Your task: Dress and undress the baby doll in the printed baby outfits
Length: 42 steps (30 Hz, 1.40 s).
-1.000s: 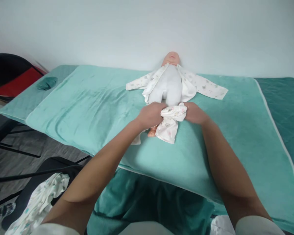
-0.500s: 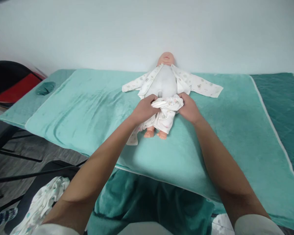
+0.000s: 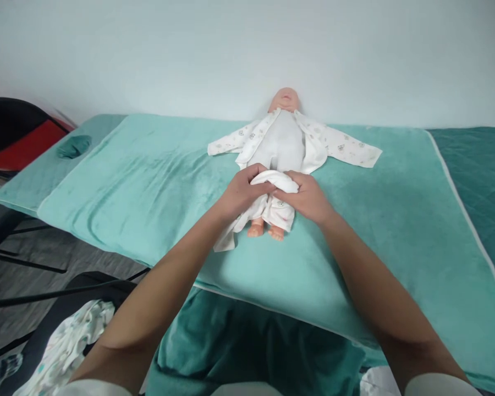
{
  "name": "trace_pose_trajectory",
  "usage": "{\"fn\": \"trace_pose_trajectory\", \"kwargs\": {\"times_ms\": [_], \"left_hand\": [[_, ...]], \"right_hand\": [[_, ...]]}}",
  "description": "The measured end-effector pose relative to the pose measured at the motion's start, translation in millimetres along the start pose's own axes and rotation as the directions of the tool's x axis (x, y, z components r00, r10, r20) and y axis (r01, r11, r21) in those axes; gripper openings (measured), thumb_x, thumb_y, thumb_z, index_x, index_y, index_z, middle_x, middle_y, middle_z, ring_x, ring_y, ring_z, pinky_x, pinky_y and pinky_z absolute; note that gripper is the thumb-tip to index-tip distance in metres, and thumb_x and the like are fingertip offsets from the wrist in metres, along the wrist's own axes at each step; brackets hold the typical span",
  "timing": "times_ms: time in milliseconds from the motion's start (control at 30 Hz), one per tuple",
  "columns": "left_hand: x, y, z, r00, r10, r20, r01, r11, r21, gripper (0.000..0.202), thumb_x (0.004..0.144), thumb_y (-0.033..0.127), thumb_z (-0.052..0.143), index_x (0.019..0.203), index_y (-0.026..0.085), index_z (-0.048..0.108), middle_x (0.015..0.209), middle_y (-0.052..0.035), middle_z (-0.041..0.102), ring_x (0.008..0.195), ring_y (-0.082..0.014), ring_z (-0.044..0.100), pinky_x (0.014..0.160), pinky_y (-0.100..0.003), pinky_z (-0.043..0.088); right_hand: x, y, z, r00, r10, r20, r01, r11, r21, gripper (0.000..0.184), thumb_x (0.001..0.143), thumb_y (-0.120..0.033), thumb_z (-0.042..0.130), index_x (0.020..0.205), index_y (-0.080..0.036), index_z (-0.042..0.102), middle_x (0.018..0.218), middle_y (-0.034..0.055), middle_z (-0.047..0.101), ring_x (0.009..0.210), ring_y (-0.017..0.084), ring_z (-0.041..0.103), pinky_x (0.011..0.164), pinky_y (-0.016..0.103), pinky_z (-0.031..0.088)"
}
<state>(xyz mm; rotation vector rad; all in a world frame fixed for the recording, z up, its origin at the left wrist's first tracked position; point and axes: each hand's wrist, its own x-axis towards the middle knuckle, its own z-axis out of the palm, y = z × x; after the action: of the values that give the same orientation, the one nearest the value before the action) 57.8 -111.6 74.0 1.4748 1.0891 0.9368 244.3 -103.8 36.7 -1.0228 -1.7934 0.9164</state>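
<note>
A baby doll (image 3: 281, 135) lies face up on the teal-covered table, its head by the wall. Around its pale torso a white printed baby shirt (image 3: 348, 148) hangs unfastened, with both sleeves spread outward. White printed baby pants (image 3: 277, 180) cover the legs, and the bare feet poke out below. My left hand (image 3: 244, 191) is closed on the bunched waistband at one side. On the other side my right hand (image 3: 307, 197) grips the same waistband, thumb on top. A loose flap of white cloth (image 3: 225, 241) trails beside the doll's foot.
The teal cover (image 3: 157, 181) has a pale piped edge, and a face hole (image 3: 74, 147) sits at the far left. A red and black chair (image 3: 27, 146) stands left. Lower left, printed cloth (image 3: 68, 346) lies on a black seat near a plastic bottle (image 3: 2, 369).
Both hands have shifted slightly down toward the feet and drawn closer together. The waistband is now folded over, with its plain white inner side showing between them.
</note>
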Motion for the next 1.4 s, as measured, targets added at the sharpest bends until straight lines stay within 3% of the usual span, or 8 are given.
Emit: {"fn": "trace_pose_trajectory", "kwargs": {"times_ms": [167,300,400,500,900,1033,1200,1400], "left_hand": [[7.4,10.1,-4.0,0.987,-0.006,0.16,-0.006,0.997,0.074,0.037,0.078,0.05,0.075,0.089,0.017,0.063,0.083,-0.0008,0.059,0.073,-0.0126,0.053,0.063,-0.023,0.038],[12.6,7.0,-10.2,0.97,-0.038,0.238,0.039,0.999,-0.001,0.037,0.079,0.05,0.076,0.088,0.017,0.064,0.079,-0.0009,0.06,0.068,-0.0115,0.053,0.06,-0.023,0.038],[13.8,-0.4,-1.6,0.995,0.006,0.101,0.007,0.992,-0.124,0.037,0.076,0.048,0.08,0.087,0.018,0.061,0.079,-0.0006,0.062,0.069,-0.012,0.055,0.063,-0.024,0.043],[13.8,-6.2,12.5,0.998,0.046,-0.045,-0.053,0.985,-0.167,0.036,0.076,0.047,0.08,0.085,0.019,0.059,0.079,0.0005,0.061,0.071,-0.012,0.056,0.066,-0.024,0.045],[16.2,-7.8,15.4,0.993,0.027,-0.116,-0.045,0.987,-0.155,0.035,0.08,0.049,0.076,0.087,0.019,0.057,0.08,0.0004,0.06,0.071,-0.0116,0.054,0.066,-0.025,0.044],[16.8,-6.3,17.3,0.999,0.005,-0.05,-0.008,0.997,-0.076,0.036,0.087,0.055,0.066,0.087,0.02,0.057,0.077,0.0011,0.055,0.068,-0.0114,0.05,0.062,-0.024,0.041],[13.9,1.5,10.2,0.978,-0.012,0.208,-0.014,0.992,0.124,0.045,0.077,0.053,0.078,0.101,0.018,0.064,0.095,-0.0033,0.064,0.084,-0.0168,0.059,0.069,-0.026,0.045],[18.9,-7.2,10.8,0.99,-0.065,0.124,0.093,0.967,-0.237,0.048,0.078,0.054,0.076,0.107,0.018,0.061,0.097,-0.007,0.07,0.082,-0.0197,0.066,0.07,-0.029,0.051]], "right_hand": [[4.2,10.1,-9.5,0.979,0.12,-0.167,-0.043,0.912,0.407,0.027,0.075,-0.035,0.076,0.07,-0.019,0.054,0.067,-0.0044,0.048,0.064,0.012,0.043,0.06,0.025,0.033],[3.0,11.4,-11.4,0.979,0.143,-0.143,-0.044,0.841,0.539,0.03,0.076,-0.035,0.077,0.069,-0.02,0.052,0.062,-0.0047,0.049,0.06,0.012,0.043,0.058,0.025,0.033],[-0.4,7.8,-10.6,0.991,0.125,-0.037,-0.093,0.878,0.47,0.028,0.076,-0.037,0.08,0.08,-0.021,0.058,0.071,-0.0026,0.062,0.068,0.015,0.055,0.063,0.027,0.043],[-2.1,3.0,-7.1,0.987,0.143,0.07,-0.159,0.911,0.382,0.046,0.068,-0.041,0.088,0.103,-0.021,0.065,0.096,0.0013,0.071,0.09,0.022,0.065,0.079,0.033,0.053],[0.1,9.1,-8.2,0.967,0.245,0.062,-0.232,0.762,0.605,0.047,0.068,-0.036,0.087,0.108,-0.017,0.07,0.106,0.0051,0.073,0.1,0.024,0.068,0.09,0.035,0.055],[5.1,14.8,-4.4,0.947,0.31,-0.083,-0.186,0.742,0.643,0.041,0.069,-0.032,0.08,0.104,-0.019,0.066,0.098,0.0024,0.07,0.092,0.021,0.067,0.084,0.032,0.055],[8.8,17.1,-2.4,0.922,0.335,-0.192,-0.136,0.749,0.649,0.031,0.07,-0.032,0.072,0.096,-0.019,0.061,0.091,0.0011,0.066,0.089,0.02,0.065,0.081,0.032,0.055],[2.4,6.1,-9.0,0.969,0.246,0.008,-0.204,0.786,0.583,0.051,0.075,-0.047,0.08,0.115,-0.021,0.064,0.116,0.0067,0.07,0.112,0.027,0.065,0.096,0.04,0.056]]}}
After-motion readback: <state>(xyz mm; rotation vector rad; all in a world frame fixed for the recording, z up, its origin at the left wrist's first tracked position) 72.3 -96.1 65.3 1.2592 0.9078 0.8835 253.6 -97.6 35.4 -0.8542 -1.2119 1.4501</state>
